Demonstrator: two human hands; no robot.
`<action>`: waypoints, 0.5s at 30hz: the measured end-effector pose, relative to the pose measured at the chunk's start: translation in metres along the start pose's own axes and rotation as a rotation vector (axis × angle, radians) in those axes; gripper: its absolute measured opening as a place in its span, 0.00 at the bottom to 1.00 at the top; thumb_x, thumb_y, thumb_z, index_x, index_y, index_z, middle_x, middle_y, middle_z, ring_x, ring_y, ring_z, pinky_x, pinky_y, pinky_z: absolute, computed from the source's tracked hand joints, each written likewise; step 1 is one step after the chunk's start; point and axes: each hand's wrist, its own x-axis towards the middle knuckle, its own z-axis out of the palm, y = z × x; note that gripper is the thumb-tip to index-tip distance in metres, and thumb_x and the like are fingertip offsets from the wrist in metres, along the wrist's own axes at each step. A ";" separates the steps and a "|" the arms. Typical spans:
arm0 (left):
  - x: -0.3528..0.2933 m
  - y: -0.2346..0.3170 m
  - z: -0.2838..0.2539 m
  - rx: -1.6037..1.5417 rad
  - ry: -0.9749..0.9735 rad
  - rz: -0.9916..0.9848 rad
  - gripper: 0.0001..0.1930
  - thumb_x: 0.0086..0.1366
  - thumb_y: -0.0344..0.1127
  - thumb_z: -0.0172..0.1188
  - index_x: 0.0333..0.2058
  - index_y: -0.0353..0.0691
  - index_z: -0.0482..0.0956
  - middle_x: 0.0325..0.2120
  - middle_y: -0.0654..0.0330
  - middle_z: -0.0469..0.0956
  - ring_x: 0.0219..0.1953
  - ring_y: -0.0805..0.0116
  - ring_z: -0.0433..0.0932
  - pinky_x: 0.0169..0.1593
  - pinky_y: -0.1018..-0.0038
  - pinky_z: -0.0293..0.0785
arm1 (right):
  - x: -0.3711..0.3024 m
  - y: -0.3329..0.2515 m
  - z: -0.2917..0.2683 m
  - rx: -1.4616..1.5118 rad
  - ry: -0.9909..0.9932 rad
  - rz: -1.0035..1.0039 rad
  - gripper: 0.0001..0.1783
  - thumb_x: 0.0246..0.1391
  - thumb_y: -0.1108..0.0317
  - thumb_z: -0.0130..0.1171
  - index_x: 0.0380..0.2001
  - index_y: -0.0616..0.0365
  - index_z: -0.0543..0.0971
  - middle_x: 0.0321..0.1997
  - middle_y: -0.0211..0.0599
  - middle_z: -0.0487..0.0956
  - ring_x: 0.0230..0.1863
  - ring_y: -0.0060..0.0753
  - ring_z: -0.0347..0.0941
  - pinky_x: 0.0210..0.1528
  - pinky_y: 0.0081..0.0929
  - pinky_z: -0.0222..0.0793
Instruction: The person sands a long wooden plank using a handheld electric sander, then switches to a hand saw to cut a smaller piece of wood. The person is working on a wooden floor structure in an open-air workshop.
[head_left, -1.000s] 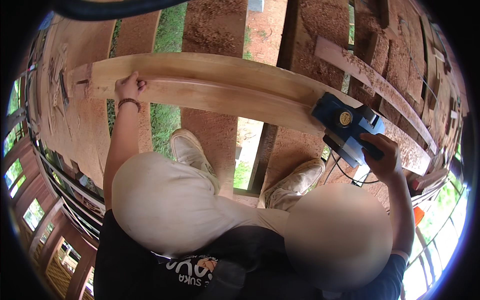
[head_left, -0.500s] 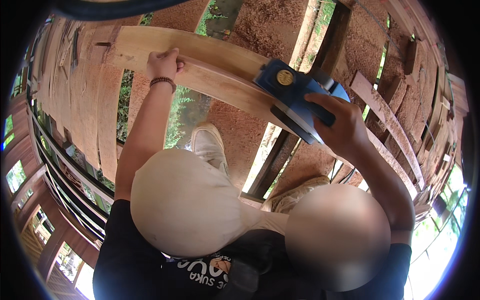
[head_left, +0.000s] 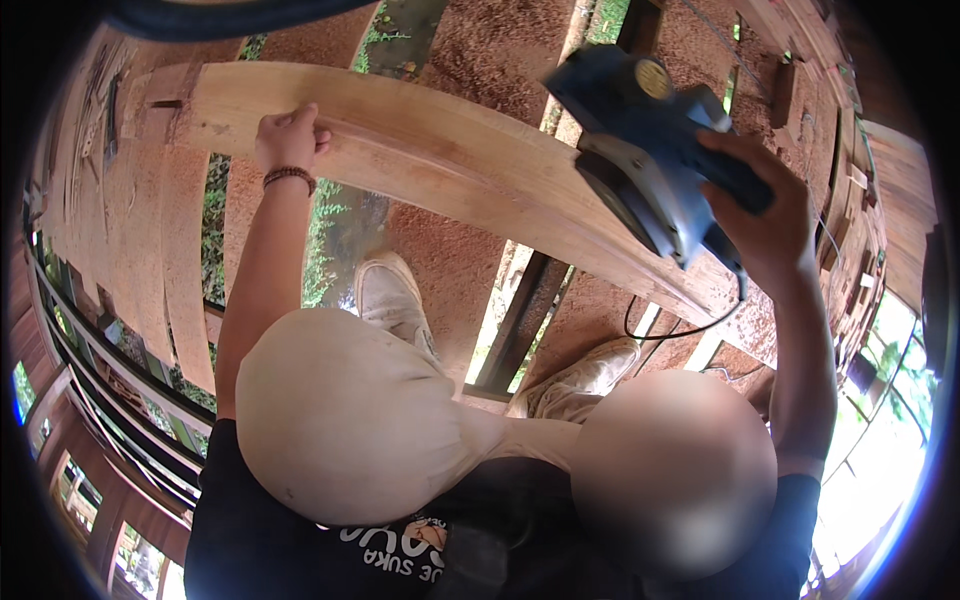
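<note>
A long, pale wooden board (head_left: 480,190) stretches from the upper left toward the lower right, with a raised ridge along it. My left hand (head_left: 288,142) is closed at the board's ridge near its left end; a beaded bracelet circles that wrist. Higher up on the right, my right hand (head_left: 768,205) wraps round the rear handle of a blue electric hand planer (head_left: 645,125) with a round yellow knob. The planer is tilted and slightly blurred, its underside partly showing, and it appears raised off the board. Its dark cord (head_left: 690,332) loops below my right hand.
Reddish sawdust (head_left: 490,65) covers floor planks, with open gaps between them showing greenery and water. Dark beams (head_left: 525,315) cross beneath. Stacked boards (head_left: 125,230) line the left; more timber (head_left: 850,240) lies at the right. My shoe (head_left: 390,295) stands below the board.
My right hand has moved the planer up and to the right, from against the board to tilted above it. The whole view has shifted slightly; my left hand stays closed at the board.
</note>
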 end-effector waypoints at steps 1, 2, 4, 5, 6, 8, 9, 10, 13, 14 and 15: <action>-0.001 0.000 0.001 -0.011 0.003 -0.004 0.18 0.65 0.32 0.68 0.44 0.27 0.69 0.33 0.48 0.81 0.24 0.68 0.84 0.25 0.73 0.85 | -0.014 0.006 -0.011 0.015 0.008 0.062 0.24 0.51 0.77 0.66 0.53 0.53 0.84 0.49 0.39 0.86 0.50 0.29 0.83 0.54 0.26 0.77; -0.001 0.000 0.000 -0.019 0.003 -0.009 0.18 0.66 0.32 0.67 0.44 0.27 0.69 0.33 0.48 0.81 0.24 0.68 0.84 0.25 0.73 0.85 | -0.030 0.016 -0.019 -0.044 0.025 0.048 0.24 0.50 0.78 0.66 0.53 0.54 0.84 0.49 0.40 0.86 0.49 0.30 0.84 0.54 0.26 0.77; 0.001 -0.001 0.002 -0.019 -0.006 -0.014 0.18 0.66 0.32 0.67 0.43 0.27 0.69 0.32 0.48 0.81 0.24 0.68 0.84 0.25 0.73 0.85 | -0.060 0.041 -0.026 -0.158 0.055 0.011 0.23 0.50 0.78 0.66 0.52 0.56 0.84 0.48 0.41 0.86 0.49 0.31 0.84 0.53 0.26 0.77; -0.002 0.000 -0.001 0.010 0.010 -0.010 0.17 0.66 0.32 0.67 0.43 0.27 0.69 0.31 0.49 0.81 0.24 0.68 0.85 0.25 0.73 0.85 | -0.073 0.050 -0.024 -0.183 0.037 -0.017 0.23 0.49 0.79 0.66 0.52 0.55 0.85 0.46 0.41 0.86 0.46 0.32 0.84 0.51 0.27 0.77; -0.004 0.001 0.003 0.020 0.012 -0.011 0.17 0.66 0.32 0.67 0.43 0.27 0.69 0.31 0.49 0.81 0.24 0.68 0.85 0.25 0.73 0.85 | -0.086 0.056 -0.026 -0.230 0.025 -0.041 0.23 0.49 0.79 0.66 0.51 0.55 0.85 0.44 0.41 0.86 0.43 0.33 0.84 0.48 0.28 0.78; 0.000 -0.002 0.010 0.038 -0.043 0.001 0.17 0.66 0.33 0.67 0.41 0.28 0.69 0.30 0.50 0.81 0.24 0.67 0.85 0.25 0.73 0.85 | -0.105 0.076 -0.023 -0.285 -0.026 -0.154 0.20 0.48 0.79 0.67 0.47 0.54 0.86 0.33 0.39 0.84 0.32 0.39 0.82 0.37 0.34 0.77; 0.000 -0.002 0.009 0.052 -0.061 0.007 0.17 0.66 0.33 0.67 0.41 0.28 0.70 0.29 0.50 0.81 0.23 0.67 0.85 0.25 0.73 0.84 | -0.112 0.082 -0.016 -0.243 -0.047 -0.145 0.20 0.48 0.79 0.68 0.46 0.53 0.86 0.32 0.39 0.83 0.31 0.40 0.82 0.36 0.34 0.77; 0.000 -0.002 0.009 0.060 -0.052 0.023 0.16 0.66 0.33 0.67 0.40 0.28 0.70 0.29 0.50 0.82 0.23 0.67 0.84 0.25 0.73 0.84 | -0.119 0.088 -0.008 -0.200 -0.068 -0.137 0.20 0.48 0.79 0.68 0.46 0.53 0.86 0.32 0.39 0.83 0.31 0.40 0.82 0.34 0.34 0.77; -0.013 0.000 0.016 0.081 -0.030 0.060 0.16 0.66 0.34 0.67 0.38 0.28 0.70 0.27 0.51 0.81 0.22 0.66 0.84 0.24 0.73 0.83 | -0.125 0.095 0.017 -0.106 -0.120 -0.133 0.21 0.48 0.79 0.68 0.47 0.52 0.86 0.32 0.39 0.83 0.30 0.40 0.82 0.32 0.34 0.78; -0.019 0.001 0.018 0.088 -0.017 0.069 0.16 0.66 0.34 0.67 0.38 0.28 0.70 0.27 0.51 0.81 0.22 0.66 0.84 0.24 0.73 0.83 | -0.123 0.093 0.025 -0.095 -0.163 -0.123 0.21 0.48 0.79 0.68 0.47 0.52 0.86 0.33 0.40 0.83 0.29 0.40 0.82 0.32 0.34 0.77; -0.022 0.002 0.020 0.095 -0.005 0.078 0.16 0.66 0.34 0.67 0.38 0.28 0.70 0.26 0.51 0.81 0.22 0.66 0.84 0.23 0.73 0.82 | -0.121 0.090 0.030 -0.074 -0.203 -0.052 0.22 0.48 0.79 0.69 0.48 0.51 0.85 0.33 0.40 0.83 0.30 0.42 0.82 0.32 0.35 0.77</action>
